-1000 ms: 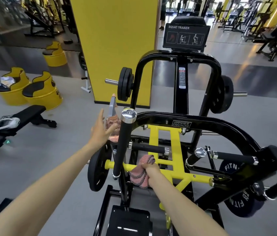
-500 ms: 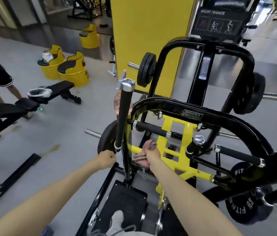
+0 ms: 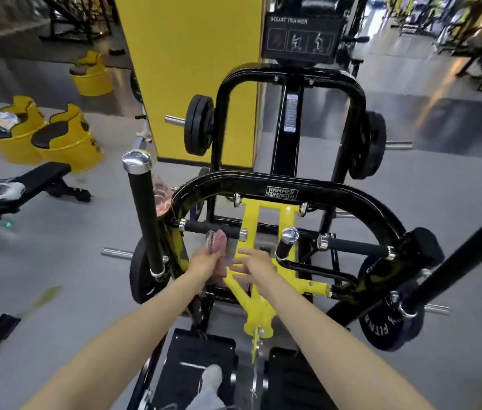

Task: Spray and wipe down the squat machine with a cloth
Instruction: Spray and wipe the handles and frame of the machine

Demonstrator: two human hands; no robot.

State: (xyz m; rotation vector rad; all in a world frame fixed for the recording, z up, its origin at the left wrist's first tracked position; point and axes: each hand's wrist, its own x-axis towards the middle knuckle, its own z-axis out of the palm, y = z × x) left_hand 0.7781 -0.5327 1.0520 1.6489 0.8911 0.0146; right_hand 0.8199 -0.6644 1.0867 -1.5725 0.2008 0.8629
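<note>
Cloth gripped by left hand, fingers of right hand spread.

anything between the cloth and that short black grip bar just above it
Nothing visible. The cloth, held in the left hand, meets the black grip bar in this view, with no part between them.

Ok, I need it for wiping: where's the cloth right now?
Head view, centre: the left hand grips the cloth, just below the short black handle and left of the open right hand.
</note>
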